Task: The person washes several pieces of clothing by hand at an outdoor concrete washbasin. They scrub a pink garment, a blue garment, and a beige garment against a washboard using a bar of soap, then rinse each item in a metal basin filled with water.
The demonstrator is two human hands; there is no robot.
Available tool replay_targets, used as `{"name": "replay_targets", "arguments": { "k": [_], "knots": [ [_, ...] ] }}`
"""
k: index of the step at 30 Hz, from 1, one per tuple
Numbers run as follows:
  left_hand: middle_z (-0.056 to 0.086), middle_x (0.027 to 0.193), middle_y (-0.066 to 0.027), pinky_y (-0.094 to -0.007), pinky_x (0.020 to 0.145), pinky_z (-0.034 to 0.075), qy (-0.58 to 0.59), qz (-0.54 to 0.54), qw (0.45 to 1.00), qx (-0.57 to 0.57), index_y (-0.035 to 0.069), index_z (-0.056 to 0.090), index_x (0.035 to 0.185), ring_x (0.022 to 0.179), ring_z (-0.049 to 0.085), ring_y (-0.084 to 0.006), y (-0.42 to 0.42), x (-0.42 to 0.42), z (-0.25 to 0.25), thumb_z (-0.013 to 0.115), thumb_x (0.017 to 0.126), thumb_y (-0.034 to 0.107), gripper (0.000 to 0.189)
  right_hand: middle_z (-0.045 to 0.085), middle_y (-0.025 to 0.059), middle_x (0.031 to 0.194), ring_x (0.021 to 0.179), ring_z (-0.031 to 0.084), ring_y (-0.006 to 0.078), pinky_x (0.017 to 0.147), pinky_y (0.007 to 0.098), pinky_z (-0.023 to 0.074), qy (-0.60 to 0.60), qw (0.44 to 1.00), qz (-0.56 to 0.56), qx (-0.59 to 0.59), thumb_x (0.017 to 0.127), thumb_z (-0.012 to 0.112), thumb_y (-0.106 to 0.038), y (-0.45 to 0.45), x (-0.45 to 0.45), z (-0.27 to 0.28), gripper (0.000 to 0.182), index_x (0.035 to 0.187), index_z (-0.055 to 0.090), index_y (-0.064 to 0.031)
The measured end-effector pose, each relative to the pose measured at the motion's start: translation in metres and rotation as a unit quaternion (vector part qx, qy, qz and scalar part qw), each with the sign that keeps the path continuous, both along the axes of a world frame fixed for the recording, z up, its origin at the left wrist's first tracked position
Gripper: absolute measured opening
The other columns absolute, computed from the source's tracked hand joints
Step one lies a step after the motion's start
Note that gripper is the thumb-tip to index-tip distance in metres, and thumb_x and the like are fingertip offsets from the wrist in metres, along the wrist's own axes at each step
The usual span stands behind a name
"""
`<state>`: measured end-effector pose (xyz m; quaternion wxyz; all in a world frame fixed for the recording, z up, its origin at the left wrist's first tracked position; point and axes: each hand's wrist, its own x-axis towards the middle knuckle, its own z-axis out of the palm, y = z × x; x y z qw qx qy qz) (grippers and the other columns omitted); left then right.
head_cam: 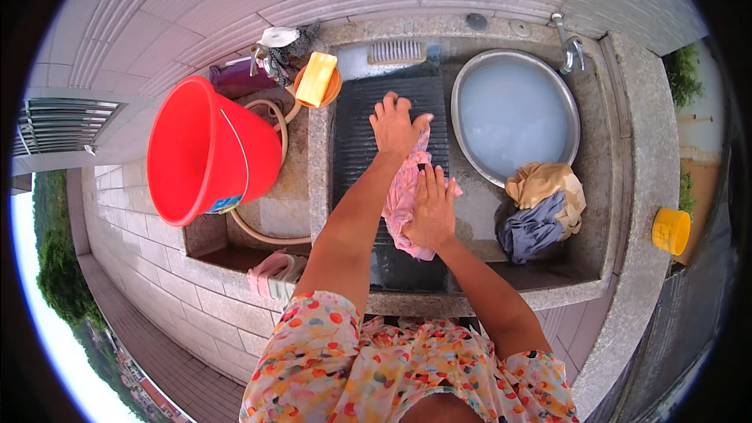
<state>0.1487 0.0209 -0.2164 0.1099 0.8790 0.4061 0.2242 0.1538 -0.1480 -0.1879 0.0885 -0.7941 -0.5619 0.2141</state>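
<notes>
A wet pink patterned cloth lies bunched lengthwise on the dark ridged washboard built into a stone sink. My left hand holds the cloth's far end down against the ridges, its thumb pointing right. Lower down, my right hand presses on the cloth with fingers stretched forward; part of the fabric is hidden under the palm. To the right of the board stands a round metal basin of cloudy bluish water. Tan cloth and grey-blue cloth lie heaped by its near rim.
A red bucket leans on its side at left, near a beige hose. A yellow soap bar rests on an orange dish. A scrub brush lies behind the washboard. Taps include one at right. A yellow cup sits on the right ledge.
</notes>
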Motion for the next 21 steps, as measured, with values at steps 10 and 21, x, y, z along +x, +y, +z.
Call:
{"name": "replay_targets", "arguments": {
  "k": [10, 21],
  "knots": [
    [0.056, 0.079, -0.0067, -0.0373, 0.055, 0.047, 0.148, -0.180, 0.972, -0.012, 0.007, 0.063, 0.070, 0.085, 0.050, -0.0291, -0.066, -0.064, 0.013, 0.058, 0.079, 0.028, 0.024, 0.015, 0.0222, 0.144, 0.135, 0.009, 0.0359, 0.108, 0.0514, 0.0049, 0.009, 1.000, -0.022, 0.018, 0.064, 0.058, -0.039, -0.007, 0.002, -0.021, 0.091, 0.134, 0.025, 0.0103],
    [0.053, 0.084, -0.0061, -0.0382, 0.068, 0.044, -0.007, -0.166, 0.977, -0.132, 0.009, 0.062, 0.076, 0.083, 0.047, -0.0288, -0.075, -0.083, 0.026, 0.065, 0.072, 0.036, 0.028, 0.015, 0.0216, 0.145, 0.136, 0.009, 0.0357, 0.108, 0.0523, 0.0063, 0.031, 0.997, -0.041, 0.060, 0.065, 0.059, -0.034, -0.007, 0.002, -0.024, 0.090, 0.134, 0.024, 0.0101]
  ]
}}
